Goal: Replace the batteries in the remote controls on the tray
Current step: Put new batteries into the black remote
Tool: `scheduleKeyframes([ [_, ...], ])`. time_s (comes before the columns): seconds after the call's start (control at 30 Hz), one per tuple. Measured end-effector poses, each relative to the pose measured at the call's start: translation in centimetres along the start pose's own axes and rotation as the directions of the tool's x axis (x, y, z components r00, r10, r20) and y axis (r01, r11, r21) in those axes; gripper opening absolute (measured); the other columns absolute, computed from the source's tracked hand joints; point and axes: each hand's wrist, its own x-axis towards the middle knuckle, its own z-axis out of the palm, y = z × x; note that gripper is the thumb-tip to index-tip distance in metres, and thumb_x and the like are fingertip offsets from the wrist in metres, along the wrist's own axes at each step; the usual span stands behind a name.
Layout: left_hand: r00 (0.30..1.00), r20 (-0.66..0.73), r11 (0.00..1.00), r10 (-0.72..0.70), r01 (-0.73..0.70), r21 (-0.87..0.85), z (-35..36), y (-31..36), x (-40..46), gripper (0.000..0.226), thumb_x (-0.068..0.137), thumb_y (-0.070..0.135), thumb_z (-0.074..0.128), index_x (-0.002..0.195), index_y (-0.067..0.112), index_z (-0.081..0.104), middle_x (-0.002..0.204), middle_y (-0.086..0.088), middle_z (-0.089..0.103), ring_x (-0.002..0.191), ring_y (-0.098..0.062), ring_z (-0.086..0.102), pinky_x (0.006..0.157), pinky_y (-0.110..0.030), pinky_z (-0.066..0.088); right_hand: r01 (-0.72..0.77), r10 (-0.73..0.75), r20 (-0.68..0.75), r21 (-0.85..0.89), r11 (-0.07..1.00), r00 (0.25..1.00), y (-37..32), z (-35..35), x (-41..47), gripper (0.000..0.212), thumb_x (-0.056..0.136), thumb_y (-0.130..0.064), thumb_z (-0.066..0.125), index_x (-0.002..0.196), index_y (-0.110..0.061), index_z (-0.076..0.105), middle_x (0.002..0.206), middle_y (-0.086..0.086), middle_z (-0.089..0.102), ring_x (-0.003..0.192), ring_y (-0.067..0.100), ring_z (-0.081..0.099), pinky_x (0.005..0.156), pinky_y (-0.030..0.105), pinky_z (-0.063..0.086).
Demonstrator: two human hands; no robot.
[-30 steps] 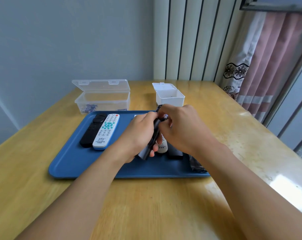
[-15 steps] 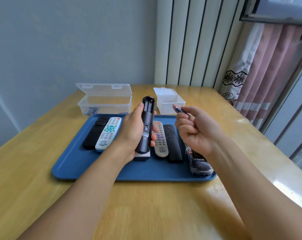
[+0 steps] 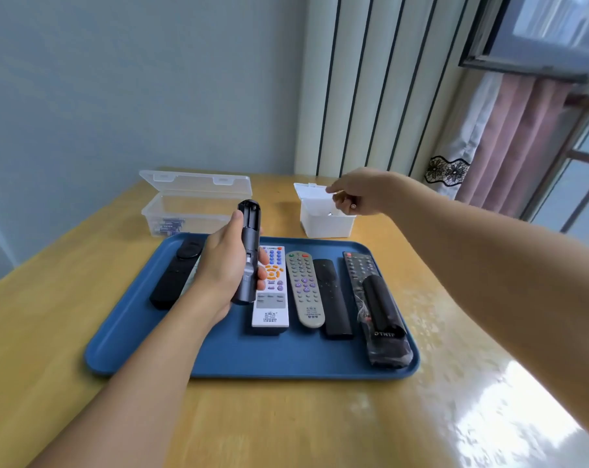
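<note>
My left hand (image 3: 225, 268) grips a dark grey remote (image 3: 249, 244) upright above the blue tray (image 3: 252, 363), its open battery bay facing me. My right hand (image 3: 360, 192) reaches over the small white box (image 3: 323, 221) behind the tray, pinching a battery (image 3: 349, 206) whose end shows at the fingertips. On the tray lie a black remote (image 3: 175, 282), a white remote (image 3: 271, 295), a grey remote (image 3: 303, 292), a slim black remote (image 3: 332, 298) and a long black remote (image 3: 364, 282) with a black cover (image 3: 382, 309) on it.
A clear plastic box (image 3: 192, 211) with its lid up stands at the back left and holds several batteries (image 3: 168, 226). The wooden table (image 3: 286, 423) ends at a wall behind. A curtain (image 3: 509, 143) and window are at the right.
My hands came apart from the dark grey remote. My right hand moved away with a battery to above the small white box. My left hand keeps the remote upright.
</note>
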Motion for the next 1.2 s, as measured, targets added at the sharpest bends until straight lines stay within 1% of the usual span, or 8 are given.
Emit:
scheduleKeyframes([
  [0.23, 0.998, -0.047, 0.999, 0.038, -0.038, -0.012, -1.2, -0.1, 1.0, 0.057, 0.107, 0.049, 0.035, 0.117, -0.002, 0.058, 0.068, -0.016, 0.056, 0.041, -0.019, 0.049, 0.038, -0.026, 0.044, -0.072, 0.073, -0.024, 0.036, 0.997, 0.997, -1.5, 1.3, 3.9, 0.031, 0.100, -0.015, 0.051, 0.126, 0.001, 0.056, 0.129, 0.020, 0.047, 0.102, 0.032, 0.052, 0.087, 0.035, 0.054],
  [0.33, 0.997, -0.069, 0.999, 0.035, -0.036, -0.016, -1.6, -0.1, 1.4, 0.056, 0.107, 0.050, 0.035, 0.115, 0.000, 0.059, 0.068, -0.015, 0.057, 0.042, -0.019, 0.050, 0.039, -0.027, 0.045, -0.006, 0.005, -0.013, -0.032, 0.999, 1.000, -1.7, 1.8, 3.8, 0.043, 0.102, -0.017, 0.047, 0.143, -0.004, 0.045, 0.148, 0.017, 0.039, 0.138, 0.040, 0.035, 0.109, 0.058, 0.041],
  [0.5, 0.991, -0.125, 0.998, 0.038, -0.044, -0.047, -2.3, 0.5, 1.8, 0.050, 0.106, 0.051, 0.036, 0.100, 0.008, 0.063, 0.065, -0.012, 0.057, 0.041, -0.019, 0.049, 0.038, -0.026, 0.044, 0.169, -0.221, -0.121, -0.338, 0.926, 0.968, -2.2, 3.2, 2.2, 0.038, 0.094, -0.021, 0.057, 0.127, -0.002, 0.058, 0.133, 0.018, 0.058, 0.113, 0.034, 0.059, 0.098, 0.050, 0.052],
  [0.63, 0.944, -0.329, 0.985, 0.023, -0.077, -0.154, -5.9, 1.8, 3.0, 0.045, 0.105, 0.048, 0.041, 0.099, 0.009, 0.062, 0.059, -0.008, 0.053, 0.037, -0.018, 0.045, 0.039, -0.022, 0.040, 0.528, -0.485, 0.214, -0.421, 0.738, 0.848, -2.2, 9.2, -2.6, 0.020, 0.092, -0.009, 0.060, 0.097, 0.003, 0.074, 0.095, 0.020, 0.075, 0.074, 0.027, 0.070, 0.076, 0.035, 0.063],
  [0.73, 0.890, -0.456, 0.978, 0.001, -0.096, -0.184, -9.2, 2.3, 3.4, 0.040, 0.104, 0.044, 0.044, 0.102, 0.009, 0.062, 0.060, -0.006, 0.052, 0.040, -0.019, 0.044, 0.039, -0.022, 0.040, 0.768, -0.565, 0.537, -0.548, 0.331, 0.626, -1.0, 14.9, -5.4, 0.024, 0.095, -0.011, 0.056, 0.108, -0.008, 0.076, 0.106, 0.007, 0.076, 0.093, 0.024, 0.069, 0.089, 0.038, 0.056],
  [0.83, 0.861, -0.509, 0.984, 0.017, -0.105, -0.145, -11.3, 2.1, 3.2, 0.031, 0.103, 0.036, 0.047, 0.097, 0.010, 0.062, 0.061, -0.006, 0.051, 0.040, -0.020, 0.043, 0.038, -0.022, 0.041, 0.726, -0.648, 0.525, -0.685, 0.062, 0.551, -1.0, 19.5, -3.6, 0.034, 0.096, -0.007, 0.045, 0.117, -0.010, 0.070, 0.120, 0.009, 0.071, 0.111, 0.030, 0.061, 0.091, 0.040, 0.052],
  [1.0, 0.851, -0.524, 0.986, 0.038, -0.118, -0.120, -12.6, 1.6, 3.1, 0.017, 0.099, 0.022, 0.053, 0.093, 0.008, 0.060, 0.063, -0.008, 0.053, 0.039, -0.020, 0.046, 0.037, -0.025, 0.042, 0.549, -0.600, 0.367, -0.822, 0.148, 0.711, -2.0, 21.1, 0.1, 0.025, 0.084, 0.008, 0.046, 0.065, -0.007, 0.055, 0.069, 0.009, 0.056, 0.074, 0.032, 0.054, 0.051, 0.029, 0.039],
  [1.2, 0.826, -0.564, 0.991, -0.011, -0.065, -0.115, -13.2, 0.9, 3.6, 0.016, 0.094, 0.020, 0.064, 0.083, 0.013, 0.055, 0.072, -0.007, 0.060, 0.043, -0.018, 0.049, 0.038, -0.024, 0.043, 0.569, -0.608, 0.308, -0.768, 0.295, 0.732, -1.3, 20.2, 0.7, 0.030, 0.089, -0.023, 0.073, 0.117, -0.012, 0.071, 0.116, 0.006, 0.069, 0.105, 0.025, 0.064, 0.088, 0.029, 0.048],
])
